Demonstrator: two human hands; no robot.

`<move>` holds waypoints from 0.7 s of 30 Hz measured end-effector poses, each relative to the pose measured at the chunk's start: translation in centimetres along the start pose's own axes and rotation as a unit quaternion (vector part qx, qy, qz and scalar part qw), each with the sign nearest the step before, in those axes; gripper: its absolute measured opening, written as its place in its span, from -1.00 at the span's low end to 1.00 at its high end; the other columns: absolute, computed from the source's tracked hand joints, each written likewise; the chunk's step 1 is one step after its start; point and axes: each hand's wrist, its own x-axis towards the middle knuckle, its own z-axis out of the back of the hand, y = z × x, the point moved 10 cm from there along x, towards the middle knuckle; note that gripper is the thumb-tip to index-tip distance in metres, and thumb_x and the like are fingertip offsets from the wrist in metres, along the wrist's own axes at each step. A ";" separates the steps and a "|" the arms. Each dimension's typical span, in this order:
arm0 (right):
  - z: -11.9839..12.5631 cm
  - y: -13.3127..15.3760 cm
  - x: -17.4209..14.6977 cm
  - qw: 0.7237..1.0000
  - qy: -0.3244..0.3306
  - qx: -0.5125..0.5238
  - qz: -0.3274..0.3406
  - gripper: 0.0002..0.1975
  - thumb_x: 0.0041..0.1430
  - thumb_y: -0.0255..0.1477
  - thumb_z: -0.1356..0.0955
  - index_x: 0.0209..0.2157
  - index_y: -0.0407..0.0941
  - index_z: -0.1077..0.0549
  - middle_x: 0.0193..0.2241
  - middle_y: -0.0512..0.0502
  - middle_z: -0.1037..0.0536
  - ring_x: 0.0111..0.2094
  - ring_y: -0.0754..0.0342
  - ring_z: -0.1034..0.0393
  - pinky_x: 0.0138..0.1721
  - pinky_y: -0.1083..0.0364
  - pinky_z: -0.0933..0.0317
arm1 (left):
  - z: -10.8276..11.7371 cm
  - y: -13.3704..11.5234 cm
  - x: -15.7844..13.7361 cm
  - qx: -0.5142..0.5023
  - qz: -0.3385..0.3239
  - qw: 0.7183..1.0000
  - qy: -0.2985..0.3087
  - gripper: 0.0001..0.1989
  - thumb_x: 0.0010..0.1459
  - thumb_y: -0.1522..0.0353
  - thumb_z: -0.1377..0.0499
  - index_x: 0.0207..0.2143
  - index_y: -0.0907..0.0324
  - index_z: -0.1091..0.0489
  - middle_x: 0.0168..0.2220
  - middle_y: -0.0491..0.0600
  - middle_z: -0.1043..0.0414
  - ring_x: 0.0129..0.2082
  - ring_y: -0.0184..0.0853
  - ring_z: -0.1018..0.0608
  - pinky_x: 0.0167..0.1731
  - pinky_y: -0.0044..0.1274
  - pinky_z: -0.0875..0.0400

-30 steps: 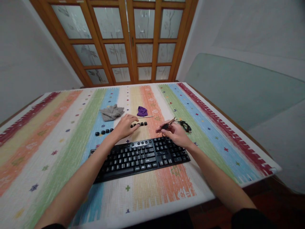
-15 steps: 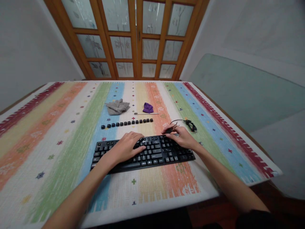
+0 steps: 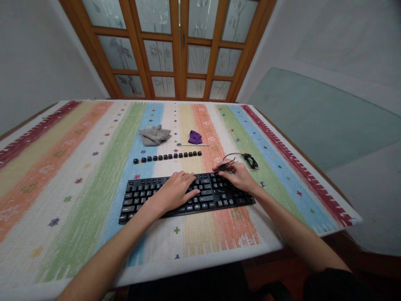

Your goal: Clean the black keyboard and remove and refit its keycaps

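Observation:
A black keyboard (image 3: 138,201) lies in front of me on the striped cloth. My left hand (image 3: 177,190) rests palm down over its middle, fingers stretched out and thumb apart, touching the keys and holding nothing. At the keyboard's upper right edge, my right hand (image 3: 239,175) is closed on a small black keycap puller (image 3: 223,167) with thin wire prongs poking out past the fingers. Its thumb reaches down toward the top row of keys. Beyond the keyboard, several loose black keycaps (image 3: 166,157) stand in a row.
Behind the keycaps lie a grey cloth (image 3: 155,136), a purple cloth (image 3: 195,137) and a thin-handled brush (image 3: 192,145). A bundled black cable (image 3: 250,161) sits right of my right hand. The table's front edge (image 3: 200,263) runs close to me.
My left hand has slid a little to the right along the keyboard. My right hand stays at the upper right edge with the keycap puller. The whole view has shifted slightly.

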 end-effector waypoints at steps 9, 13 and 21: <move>-0.3 0.0 0.1 0.999 0.034 -0.042 -0.007 -0.85 0.14 -0.36 -0.45 -0.28 -0.12 -0.63 -0.24 -0.17 -0.68 -0.20 -0.01 -0.58 -0.15 0.02 -0.45 | 0.2 -0.4 0.2 0.002 0.003 1.000 -0.002 -0.62 0.37 0.16 -0.11 0.07 0.23 -0.39 0.08 0.17 -0.51 0.04 -0.06 -0.51 0.08 -0.23 -0.38; -0.5 0.3 0.2 0.999 0.031 -0.045 -0.001 -0.87 0.12 -0.36 -0.45 -0.32 -0.12 -0.63 -0.24 -0.17 -0.68 -0.20 -0.02 -0.58 -0.15 0.01 -0.45 | 0.3 -0.3 0.2 -0.007 0.003 1.000 -0.012 -0.64 0.37 0.15 -0.11 0.05 0.19 -0.40 0.05 0.15 -0.52 0.03 -0.06 -0.51 0.07 -0.23 -0.38; -1.0 0.1 0.3 0.997 0.036 -0.071 -0.002 -0.85 0.11 -0.36 -0.45 -0.28 -0.11 -0.62 -0.28 -0.14 -0.68 -0.24 -0.01 -0.58 -0.16 0.02 -0.44 | 0.0 -0.1 0.3 -0.005 0.009 1.000 -0.004 -0.63 0.36 0.16 -0.11 0.04 0.23 -0.40 0.05 0.18 -0.51 0.03 -0.04 -0.50 0.05 -0.22 -0.38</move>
